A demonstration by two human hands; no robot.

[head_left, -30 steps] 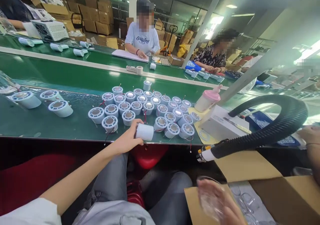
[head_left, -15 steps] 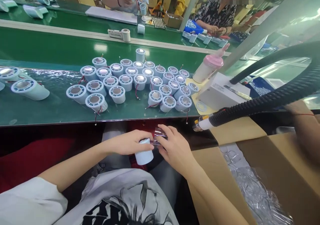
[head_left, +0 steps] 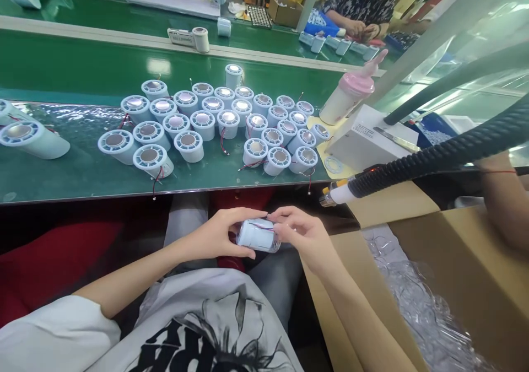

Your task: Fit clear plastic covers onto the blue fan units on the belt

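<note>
Above my lap, my left hand (head_left: 221, 233) grips a light-blue plastic cylinder (head_left: 254, 235) that lies on its side, thumb below and fingers above. A thin dark wire runs along the top of the cylinder. Around its right end shows the rim of a clear plastic sleeve (head_left: 276, 245); how far it reaches over the cylinder is hard to make out. My right hand (head_left: 300, 231) is closed at that end, with its fingertips on the sleeve and near the wire. On the bench ahead stand several similar light-blue cylinders (head_left: 189, 145), many with red and black wires.
To the right is an open cardboard box (head_left: 450, 251) with clear plastic sleeves (head_left: 417, 289). A black flexible hose (head_left: 413, 165) with a metal nozzle reaches in above it. A pink-capped bottle (head_left: 349, 96) and a white box (head_left: 370, 140) stand on the bench (head_left: 82, 179). Co-workers sit across.
The cylinder has turned from upright to sideways. The clear sleeve, earlier apart in my right hand, is now at the cylinder's right end. My view has tilted down slightly.
</note>
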